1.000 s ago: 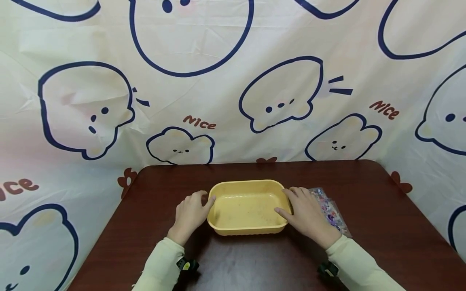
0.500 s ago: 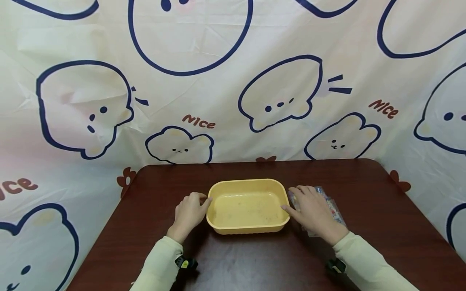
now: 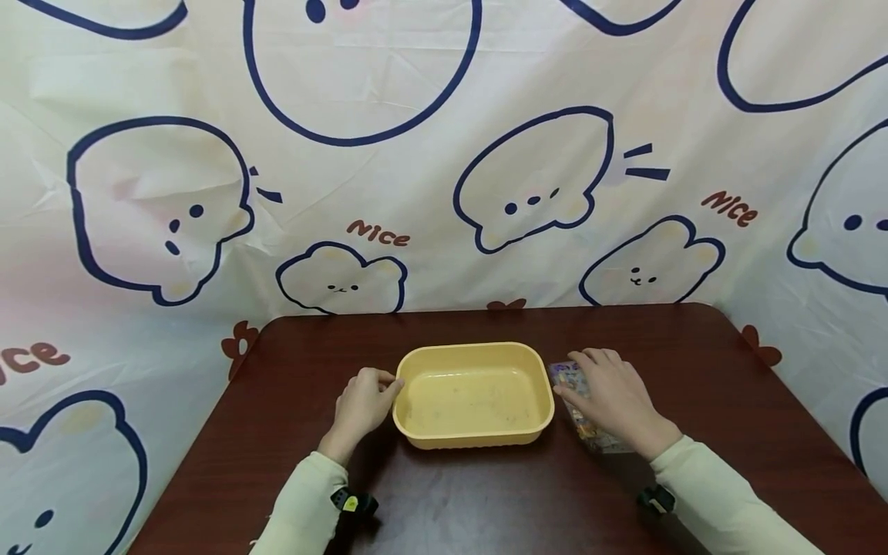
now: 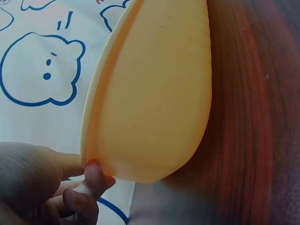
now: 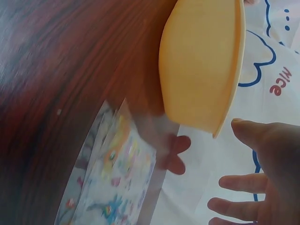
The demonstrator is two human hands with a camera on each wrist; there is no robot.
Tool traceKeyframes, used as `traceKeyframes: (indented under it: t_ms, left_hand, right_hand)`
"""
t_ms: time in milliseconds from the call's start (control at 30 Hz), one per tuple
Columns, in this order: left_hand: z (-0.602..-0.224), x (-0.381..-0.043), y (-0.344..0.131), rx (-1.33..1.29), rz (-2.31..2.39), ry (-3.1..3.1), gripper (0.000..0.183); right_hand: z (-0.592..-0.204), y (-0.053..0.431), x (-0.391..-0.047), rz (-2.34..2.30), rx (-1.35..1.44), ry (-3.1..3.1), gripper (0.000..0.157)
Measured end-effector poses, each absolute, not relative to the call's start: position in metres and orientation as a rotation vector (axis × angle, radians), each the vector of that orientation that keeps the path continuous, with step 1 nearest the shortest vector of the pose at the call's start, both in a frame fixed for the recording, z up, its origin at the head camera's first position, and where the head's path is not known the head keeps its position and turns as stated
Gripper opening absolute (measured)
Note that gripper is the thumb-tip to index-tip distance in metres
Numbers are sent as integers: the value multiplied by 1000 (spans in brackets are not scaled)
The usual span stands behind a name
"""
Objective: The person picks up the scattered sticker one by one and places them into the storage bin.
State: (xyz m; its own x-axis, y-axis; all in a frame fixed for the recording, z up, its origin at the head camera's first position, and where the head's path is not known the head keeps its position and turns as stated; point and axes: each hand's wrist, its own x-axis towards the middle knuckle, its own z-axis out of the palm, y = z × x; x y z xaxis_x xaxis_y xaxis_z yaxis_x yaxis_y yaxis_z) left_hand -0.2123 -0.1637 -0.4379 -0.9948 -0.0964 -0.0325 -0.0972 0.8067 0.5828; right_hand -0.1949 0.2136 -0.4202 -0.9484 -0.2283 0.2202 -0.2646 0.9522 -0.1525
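A yellow plastic basin [image 3: 474, 395] stands upright in the middle of the table, with nothing lying in it. My left hand [image 3: 361, 408] pinches its left rim between thumb and curled fingers; the left wrist view shows those fingertips [image 4: 96, 176] below the rim. Beyond the basin's right end, apart from it, my right hand [image 3: 613, 397] hovers with spread fingers that hold nothing. Clear flat packets [image 5: 117, 173] with colourful cartoon pictures lie partly overlapping beneath that hand, which hides part of them in the head view.
The dark reddish wooden table [image 3: 444, 501] has its far edge against a pale cloth [image 3: 430, 193] printed with cartoon bears. More of that cloth hangs at both sides. Each forearm wears a dark strapped device at the wrist.
My right hand has let go of the basin's right rim and moved right, over the packets, uncovering their left part. The left hand stays at the left rim.
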Motion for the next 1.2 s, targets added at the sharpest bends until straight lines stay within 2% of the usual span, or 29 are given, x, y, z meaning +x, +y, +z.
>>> traceKeyframes:
  t_ms: [867, 1200]
  left_hand:
    - [-434, -212, -164, -175, 981, 2948, 34]
    - [-434, -212, -164, -172, 982, 2935, 34]
  right_hand:
    - [-426, 255, -212, 199, 463, -3022, 64]
    - [-436, 271, -221, 197, 480, -3105, 73]
